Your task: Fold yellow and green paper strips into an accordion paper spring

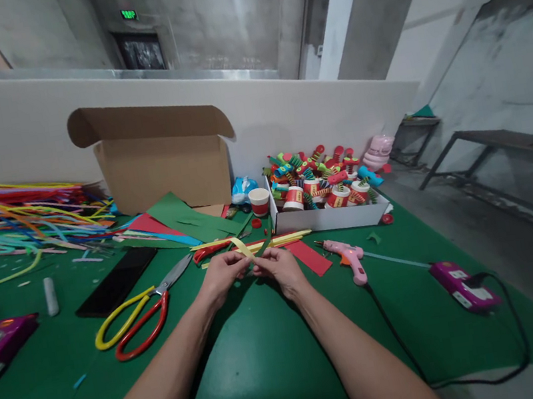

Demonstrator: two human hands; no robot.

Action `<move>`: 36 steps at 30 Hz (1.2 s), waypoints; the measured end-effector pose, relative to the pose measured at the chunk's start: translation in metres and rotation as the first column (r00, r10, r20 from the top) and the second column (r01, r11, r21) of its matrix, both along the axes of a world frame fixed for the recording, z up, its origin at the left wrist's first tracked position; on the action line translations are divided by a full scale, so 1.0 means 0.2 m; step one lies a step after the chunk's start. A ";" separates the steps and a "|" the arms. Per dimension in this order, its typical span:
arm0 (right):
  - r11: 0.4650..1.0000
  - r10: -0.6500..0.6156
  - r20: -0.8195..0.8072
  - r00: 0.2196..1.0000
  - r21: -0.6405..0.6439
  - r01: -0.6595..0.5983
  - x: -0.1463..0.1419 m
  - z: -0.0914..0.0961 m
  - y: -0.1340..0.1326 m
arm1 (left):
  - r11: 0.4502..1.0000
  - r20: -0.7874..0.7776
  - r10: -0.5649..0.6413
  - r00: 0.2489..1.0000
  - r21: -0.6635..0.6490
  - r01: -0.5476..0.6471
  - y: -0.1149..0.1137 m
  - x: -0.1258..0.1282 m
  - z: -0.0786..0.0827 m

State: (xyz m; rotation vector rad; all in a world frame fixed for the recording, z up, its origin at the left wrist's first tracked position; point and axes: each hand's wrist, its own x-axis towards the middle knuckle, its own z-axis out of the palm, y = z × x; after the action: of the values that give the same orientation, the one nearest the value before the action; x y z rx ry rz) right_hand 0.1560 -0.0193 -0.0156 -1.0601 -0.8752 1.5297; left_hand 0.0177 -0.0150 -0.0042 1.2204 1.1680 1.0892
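Above the middle of the green table, my left hand and my right hand meet with their fingertips pinched together. Between them is a pale yellow paper strip, its free end sticking up and away from me. A dark green paper strip crosses it near my right fingertips. Where the two strips meet is partly covered by the fingers. Just beyond my hands lie more yellow strips and a red-handled tool. A red paper piece lies right of my right hand.
Large scissors, a black phone-like slab and bundled pipe cleaners lie left. On the right are a pink glue gun and a corded purple power strip. Behind stand a cardboard box and a white box of colourful toys.
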 end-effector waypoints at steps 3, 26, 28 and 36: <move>1.000 0.012 0.000 1.000 0.004 -0.012 0.00 -0.01 0.00 | 1.000 0.020 0.008 1.000 -0.003 -0.008 0.00 0.00 0.00; 0.995 -0.040 -0.069 0.997 0.089 0.046 0.03 0.03 0.03 | 0.998 0.116 -0.028 0.993 -0.059 0.035 0.01 -0.02 0.01; 0.978 -0.134 -0.025 0.991 0.157 0.136 0.05 0.05 0.04 | 0.997 0.130 -0.018 0.991 -0.066 0.027 0.01 -0.03 0.01; 0.962 -0.110 -0.263 0.959 0.215 0.170 0.13 0.12 0.03 | 0.996 0.201 -0.040 0.979 -0.075 0.056 0.02 -0.06 0.02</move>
State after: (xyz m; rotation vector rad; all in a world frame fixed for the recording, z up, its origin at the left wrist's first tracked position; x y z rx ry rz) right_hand 0.1824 -0.0134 0.0079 -0.7236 -0.7667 1.3654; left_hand 0.0065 -0.0111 -0.0003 1.0465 1.0141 1.0905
